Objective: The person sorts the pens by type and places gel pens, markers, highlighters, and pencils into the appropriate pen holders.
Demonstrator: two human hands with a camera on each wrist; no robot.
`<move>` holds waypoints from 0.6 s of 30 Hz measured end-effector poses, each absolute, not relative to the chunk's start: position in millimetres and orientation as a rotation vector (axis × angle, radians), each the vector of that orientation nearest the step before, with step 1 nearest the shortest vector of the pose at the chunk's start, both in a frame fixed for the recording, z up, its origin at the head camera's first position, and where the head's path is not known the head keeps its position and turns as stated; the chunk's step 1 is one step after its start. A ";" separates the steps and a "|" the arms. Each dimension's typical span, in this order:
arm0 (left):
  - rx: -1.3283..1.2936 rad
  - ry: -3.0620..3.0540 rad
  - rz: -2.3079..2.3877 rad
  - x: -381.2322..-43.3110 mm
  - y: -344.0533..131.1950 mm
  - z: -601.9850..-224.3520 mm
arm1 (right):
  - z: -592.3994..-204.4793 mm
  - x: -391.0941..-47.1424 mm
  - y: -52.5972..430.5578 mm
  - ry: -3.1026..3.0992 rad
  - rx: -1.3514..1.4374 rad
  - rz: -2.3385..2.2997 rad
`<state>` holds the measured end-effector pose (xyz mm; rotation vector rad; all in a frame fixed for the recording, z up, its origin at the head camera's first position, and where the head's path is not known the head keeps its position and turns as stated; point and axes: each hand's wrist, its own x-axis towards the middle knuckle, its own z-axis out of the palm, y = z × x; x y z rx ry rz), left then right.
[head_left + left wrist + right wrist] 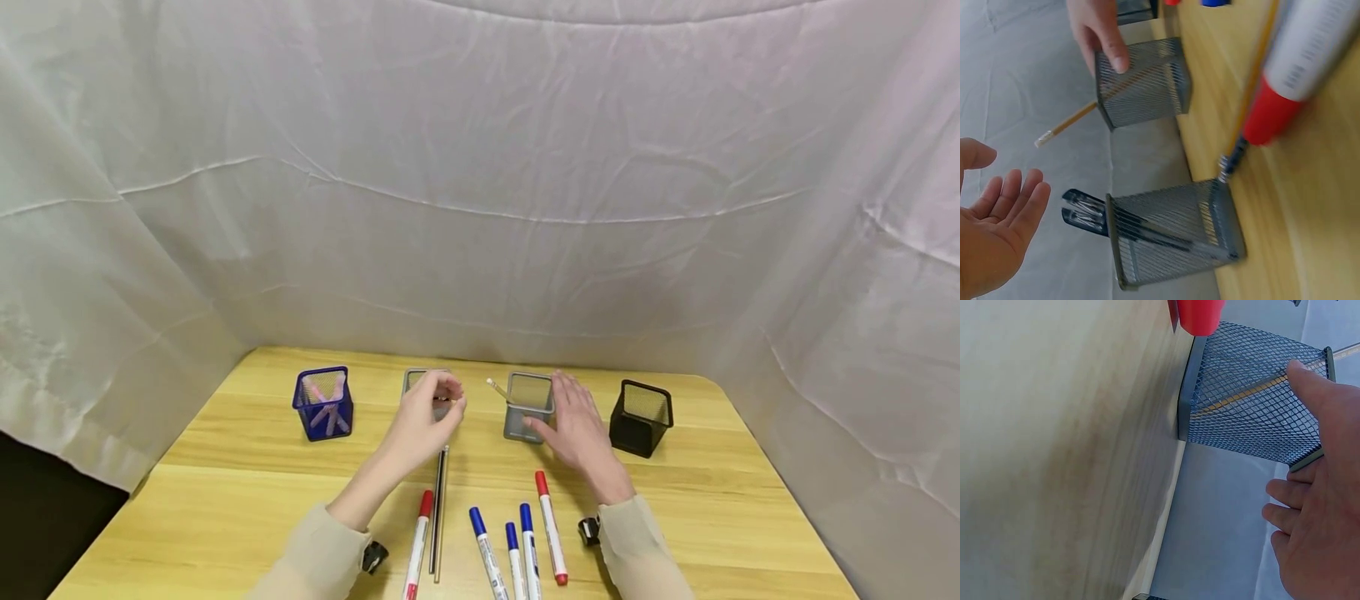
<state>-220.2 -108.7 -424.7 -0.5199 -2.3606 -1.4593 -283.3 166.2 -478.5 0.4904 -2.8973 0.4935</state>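
My left hand (423, 417) is held in the air by the left grey mesh pen holder (1172, 231), palm bare and fingers loosely bent. Black pens (1091, 212) lean out of that holder. My right hand (577, 421) is at the right grey mesh pen holder (528, 421). Its thumb (1310, 387) lies against the near mesh side, while the extended fingers run along the right side near the rim. A pencil (1069, 124) with a white eraser end slants out of this holder. In the head view, my left hand partly hides the left holder.
A blue mesh holder (324, 404) with pink sticks stands far left; a black holder (641, 419) stands right. In front lie red markers (550, 529), blue-capped markers (489, 554), a dark pen (437, 517) and a pencil (443, 517). Grey curtain (480, 167) surrounds the table.
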 end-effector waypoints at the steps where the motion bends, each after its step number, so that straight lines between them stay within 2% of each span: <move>1: -0.521 -2.373 -1.455 -218.8 -110.7 -426.4 | -478.4 -283.2 166.2 -2.896 0.492 0.494; 18: -0.652 -2.664 -1.090 -204.1 -135.3 -456.0 | -478.8 -284.8 166.5 -2.879 0.496 0.487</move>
